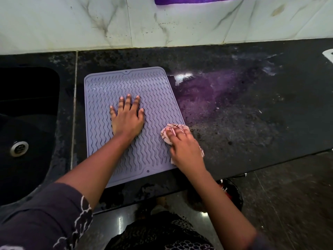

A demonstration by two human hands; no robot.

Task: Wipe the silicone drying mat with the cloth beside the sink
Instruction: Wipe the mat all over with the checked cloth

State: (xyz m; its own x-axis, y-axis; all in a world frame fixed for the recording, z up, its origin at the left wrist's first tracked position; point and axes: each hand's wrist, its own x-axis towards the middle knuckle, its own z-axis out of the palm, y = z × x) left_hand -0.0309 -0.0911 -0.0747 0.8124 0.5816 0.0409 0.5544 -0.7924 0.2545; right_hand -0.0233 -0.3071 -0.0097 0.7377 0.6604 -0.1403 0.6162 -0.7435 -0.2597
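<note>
A grey-lilac silicone drying mat [100, 98] with wavy ridges lies on the black stone counter, just right of the sink. My left hand [127, 118] rests flat on the mat's middle, fingers spread, holding nothing. My right hand [183, 147] presses a bunched white cloth with red lines [167, 131] onto the mat's right edge, near the front corner. Most of the cloth is hidden under that hand.
A black sink [27, 123] with a metal drain [19, 148] sits at the left. The counter [252, 114] stretches right, with wet smears. A marble-tiled wall [162, 24] runs behind. The counter's front edge passes just below the mat; dark floor lies beyond.
</note>
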